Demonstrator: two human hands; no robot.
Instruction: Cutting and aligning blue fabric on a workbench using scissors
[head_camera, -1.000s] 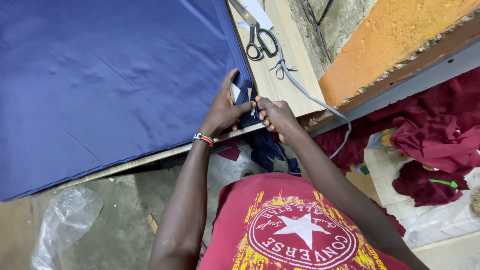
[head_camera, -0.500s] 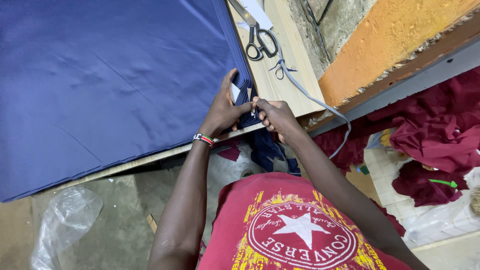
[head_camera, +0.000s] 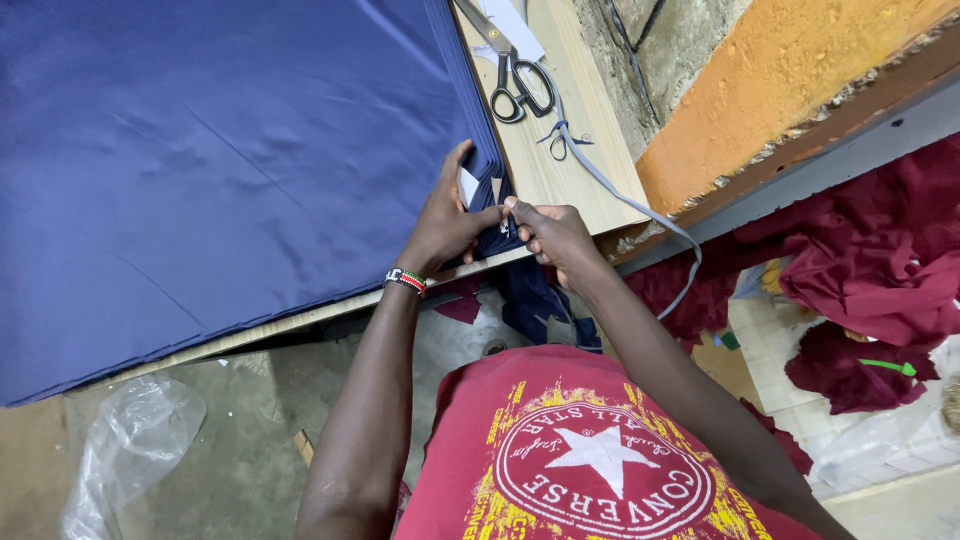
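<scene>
A thick stack of dark blue fabric (head_camera: 220, 170) lies flat on a wooden table (head_camera: 575, 165). My left hand (head_camera: 445, 225) presses on the stack's near right corner, holding a small white tag (head_camera: 468, 187) against the layers. My right hand (head_camera: 555, 238) pinches the same corner edge between thumb and fingers, right beside the left thumb. A beaded bracelet (head_camera: 406, 281) sits on my left wrist.
Black-handled scissors (head_camera: 515, 80) and a white paper lie on the bare wood behind the hands. A grey strap (head_camera: 640, 205) trails off the table edge. Maroon cloth pieces (head_camera: 860, 260) lie on the floor at right; a clear plastic bag (head_camera: 130, 440) lies at lower left.
</scene>
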